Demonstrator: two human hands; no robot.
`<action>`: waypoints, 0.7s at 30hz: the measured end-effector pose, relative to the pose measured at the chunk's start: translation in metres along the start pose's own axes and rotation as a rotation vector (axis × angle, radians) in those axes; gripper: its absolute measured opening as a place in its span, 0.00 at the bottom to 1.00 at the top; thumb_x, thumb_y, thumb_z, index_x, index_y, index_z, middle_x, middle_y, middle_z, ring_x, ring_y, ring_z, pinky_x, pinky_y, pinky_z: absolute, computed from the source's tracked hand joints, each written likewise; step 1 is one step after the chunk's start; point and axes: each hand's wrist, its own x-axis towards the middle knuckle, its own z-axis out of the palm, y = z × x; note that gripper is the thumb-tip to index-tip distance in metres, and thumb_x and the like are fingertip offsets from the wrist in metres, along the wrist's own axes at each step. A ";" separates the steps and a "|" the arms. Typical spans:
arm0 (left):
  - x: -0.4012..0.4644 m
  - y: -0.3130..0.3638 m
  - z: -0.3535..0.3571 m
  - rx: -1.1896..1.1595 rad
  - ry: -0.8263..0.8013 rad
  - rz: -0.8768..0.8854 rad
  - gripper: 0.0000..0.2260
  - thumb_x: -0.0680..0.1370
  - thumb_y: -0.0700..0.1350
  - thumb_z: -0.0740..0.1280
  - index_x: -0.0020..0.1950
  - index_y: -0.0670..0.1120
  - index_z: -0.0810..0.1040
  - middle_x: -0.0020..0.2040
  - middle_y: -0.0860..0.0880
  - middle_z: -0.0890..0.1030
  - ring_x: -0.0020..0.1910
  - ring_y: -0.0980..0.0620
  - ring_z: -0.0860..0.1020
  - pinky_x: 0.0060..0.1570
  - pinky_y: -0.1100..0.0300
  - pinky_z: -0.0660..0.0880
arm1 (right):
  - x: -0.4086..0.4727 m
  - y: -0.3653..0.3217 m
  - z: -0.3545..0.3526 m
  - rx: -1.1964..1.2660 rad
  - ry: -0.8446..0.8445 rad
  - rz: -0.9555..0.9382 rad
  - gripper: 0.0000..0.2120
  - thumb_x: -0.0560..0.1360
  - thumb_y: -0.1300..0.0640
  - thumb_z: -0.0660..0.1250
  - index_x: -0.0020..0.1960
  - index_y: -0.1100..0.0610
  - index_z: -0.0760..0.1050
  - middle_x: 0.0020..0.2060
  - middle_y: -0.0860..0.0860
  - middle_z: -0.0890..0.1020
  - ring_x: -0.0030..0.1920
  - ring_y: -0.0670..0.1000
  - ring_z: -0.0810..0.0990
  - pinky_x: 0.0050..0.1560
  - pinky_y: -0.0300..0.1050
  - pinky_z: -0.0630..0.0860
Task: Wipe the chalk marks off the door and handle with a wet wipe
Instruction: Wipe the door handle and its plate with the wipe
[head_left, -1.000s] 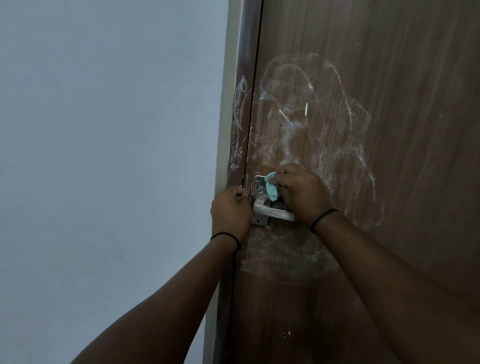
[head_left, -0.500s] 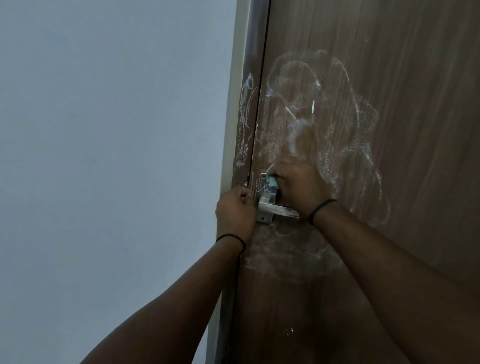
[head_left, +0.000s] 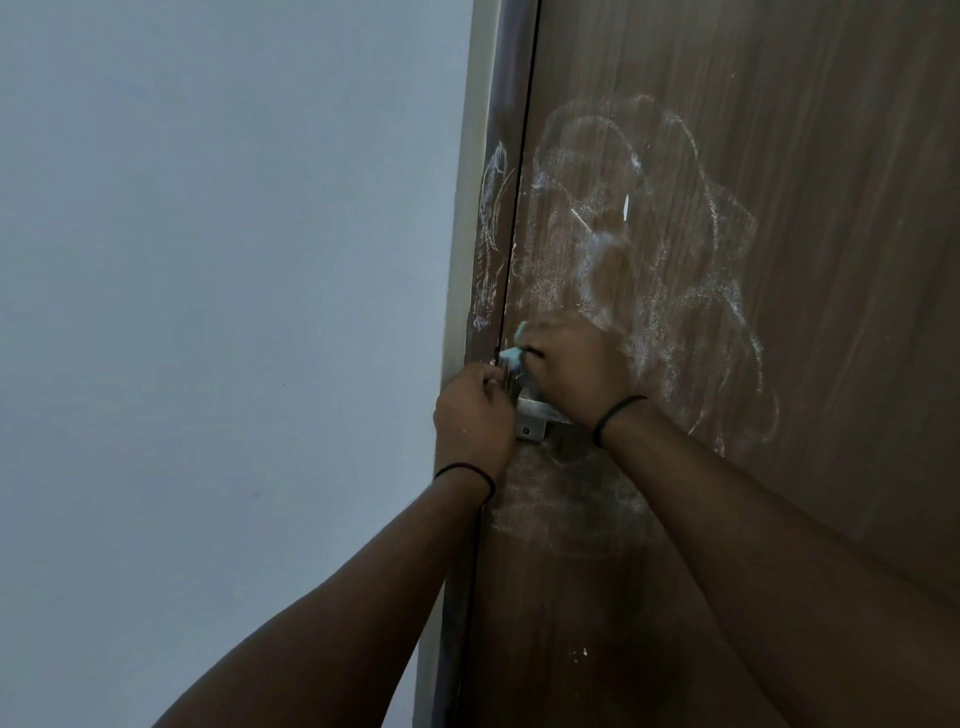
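A brown wooden door (head_left: 779, 208) carries smeared white chalk marks (head_left: 639, 244) above and below its metal handle (head_left: 535, 415). More chalk scribbles sit on the door frame (head_left: 491, 234) to the left. My right hand (head_left: 571, 369) is shut on a light blue wet wipe (head_left: 511, 356) and presses it against the top of the handle plate, which it mostly hides. My left hand (head_left: 470, 421) is curled at the door's edge beside the handle, fingers closed against the edge; what it grips is hidden.
A plain pale wall (head_left: 208, 312) fills the left half of the view. Both wrists wear thin black bands. A few small white specks (head_left: 584, 652) dot the lower door.
My right hand has slid the wipe upward along the handle plate toward its top edge. My left hand has stayed at the door's edge. The view has shifted slightly right.
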 end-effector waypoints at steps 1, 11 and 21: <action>-0.001 0.000 0.000 0.004 0.006 0.005 0.08 0.78 0.39 0.61 0.47 0.47 0.79 0.40 0.55 0.76 0.36 0.60 0.72 0.33 0.71 0.64 | 0.006 -0.006 0.004 -0.007 -0.041 -0.030 0.09 0.74 0.64 0.64 0.43 0.59 0.83 0.44 0.53 0.81 0.48 0.54 0.75 0.44 0.43 0.69; 0.007 -0.001 0.000 -0.010 0.008 0.110 0.08 0.78 0.42 0.63 0.52 0.47 0.82 0.48 0.51 0.83 0.45 0.56 0.78 0.42 0.69 0.70 | -0.036 0.013 0.003 0.378 0.138 0.410 0.06 0.70 0.63 0.73 0.40 0.52 0.84 0.36 0.43 0.82 0.39 0.42 0.80 0.47 0.45 0.80; 0.009 -0.002 0.004 0.007 0.035 0.091 0.10 0.77 0.40 0.62 0.50 0.47 0.82 0.46 0.51 0.82 0.43 0.56 0.77 0.40 0.69 0.68 | -0.025 0.013 0.007 0.292 0.090 0.420 0.09 0.68 0.65 0.71 0.36 0.52 0.82 0.37 0.47 0.81 0.38 0.44 0.77 0.39 0.40 0.76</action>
